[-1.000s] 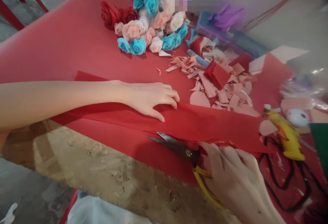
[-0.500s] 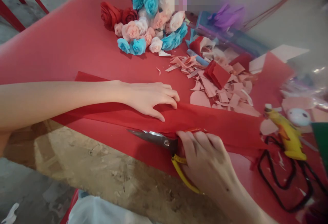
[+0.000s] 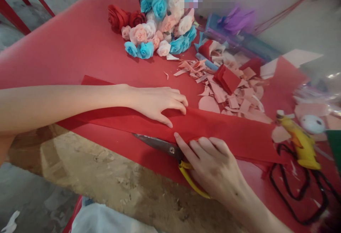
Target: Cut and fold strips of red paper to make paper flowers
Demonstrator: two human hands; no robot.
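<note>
A long folded strip of red crepe paper (image 3: 229,130) lies along the near edge of the red table. My left hand (image 3: 160,103) rests on it, palm down, with fingers and thumb apart. In my right hand (image 3: 213,163) is a pair of scissors (image 3: 157,143) with yellow-edged handles. The blades point left along the strip's near edge, and how far they part is hard to see. My right index finger is stretched out and touches the paper, while the other fingers curl round the handle.
Paper roses (image 3: 160,5) in blue, pink, white and red stand at the back. Pink and red paper scraps (image 3: 231,87) are heaped right of them. At far right lies a yellow glue gun (image 3: 301,142) with a black cord (image 3: 274,197). The table's bare wooden edge (image 3: 80,158) runs in front.
My right index finger has stretched out onto the paper. The scissor blades appear more closed and shifted slightly left. My left hand stays in place on the paper; the view has moved a little.
</note>
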